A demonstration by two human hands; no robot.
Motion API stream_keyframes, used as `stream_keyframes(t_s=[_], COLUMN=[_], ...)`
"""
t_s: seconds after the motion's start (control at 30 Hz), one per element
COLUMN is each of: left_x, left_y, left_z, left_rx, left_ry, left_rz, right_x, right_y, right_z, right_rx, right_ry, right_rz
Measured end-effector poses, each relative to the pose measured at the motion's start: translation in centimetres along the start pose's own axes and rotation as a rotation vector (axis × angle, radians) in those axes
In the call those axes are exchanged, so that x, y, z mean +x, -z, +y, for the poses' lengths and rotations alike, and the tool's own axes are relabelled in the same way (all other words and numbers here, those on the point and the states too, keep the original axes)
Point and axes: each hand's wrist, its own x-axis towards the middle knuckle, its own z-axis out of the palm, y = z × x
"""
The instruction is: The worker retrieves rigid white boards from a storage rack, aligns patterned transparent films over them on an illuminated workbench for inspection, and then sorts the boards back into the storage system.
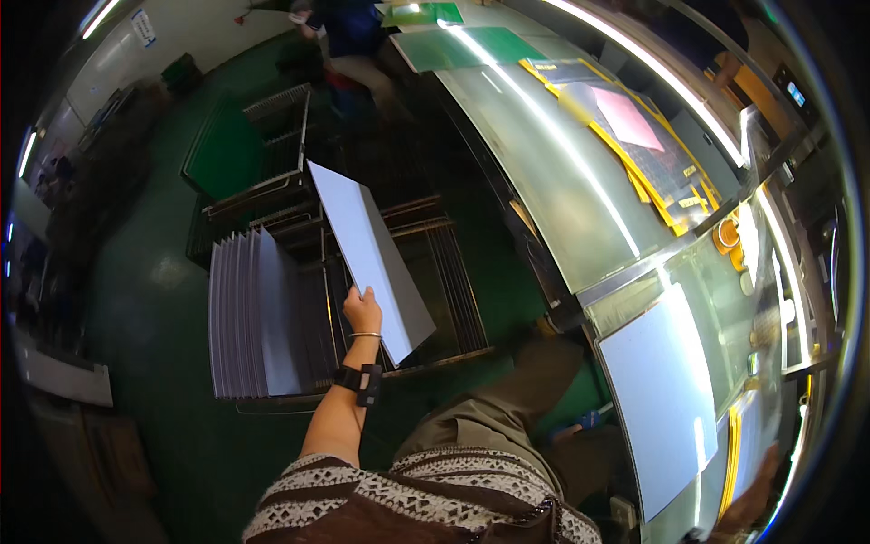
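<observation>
My left hand [364, 313] is closed on the near left edge of a thin, flat, pale blue-white panel [362, 227]. The panel tilts above a dark wire rack [458, 281], and the fingers behind it are hidden. To the left of that hand, several similar panels [243, 313] stand upright side by side in the rack. My right hand cannot be made out. Another pale panel [660, 399] lies flat on the bench at the right.
A long glossy bench [535, 172] runs along the right, with a green sheet [471, 47] and yellow-edged dark frames [625, 136] on it. Another rack holds green boards [227, 150] at the far left. A person [355, 36] is at the back. A blurred hand [754, 499] shows at the lower right.
</observation>
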Motion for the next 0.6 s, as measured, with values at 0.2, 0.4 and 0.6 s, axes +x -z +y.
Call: stream_keyframes(t_s=[0.2,0.4,0.6], left_x=[-5.0,-7.6,-8.5], left_y=[-6.1,-10.8,-12.8], left_z=[-1.8,-4.1,-4.9], left_rx=[0.058,0.079,-0.097], left_ry=[0.142,0.080,0.092], left_rz=[-0.119,-0.152,-0.142], right_x=[-13.3,-17.4,-17.2], right_y=[-7.8,-9.4,-9.4], right_z=[-1.8,-2.6,-3.0], right_rx=[0.295,0.128,0.427], right_ry=[-0.022,-0.044,-0.167], right_rz=[-0.360,-0.726,-0.719])
